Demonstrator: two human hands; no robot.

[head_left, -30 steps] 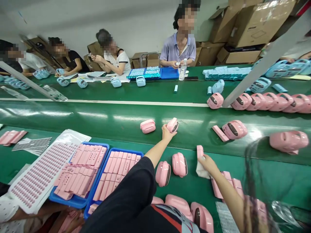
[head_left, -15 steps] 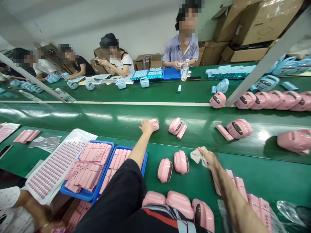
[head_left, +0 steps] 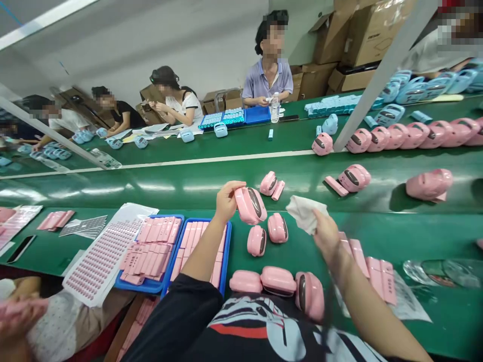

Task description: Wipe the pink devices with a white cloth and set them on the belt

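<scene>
My left hand (head_left: pixel 226 202) is closed on a rounded pink plastic housing (head_left: pixel 247 207) with a dark oval panel, raised over the near edge of the belt. In my right hand (head_left: pixel 326 235) a crumpled white cloth (head_left: pixel 305 213) is pinched, spread out toward the housing but apart from it. Below the held piece, two more pink housings (head_left: pixel 278 229) stand on the green bench. Several others, such as a large pink housing (head_left: pixel 278 281), line up right in front of my body. Flat pink bars (head_left: pixel 358 257) lie under and beside my right forearm.
Blue trays (head_left: pixel 229 236) of pink bars stand to the left, beside a sheet of stickers (head_left: pixel 101 256). On the green belt (head_left: pixel 181 193) rest a pink housing with a bar (head_left: pixel 268 183) and others rightward. Co-workers sit opposite; a slanted metal post (head_left: pixel 381 80) rises at right.
My left hand has picked up the pink housing from the belt and drawn it nearer. The cloth in my right hand is now more spread out. My view has shifted somewhat.
</scene>
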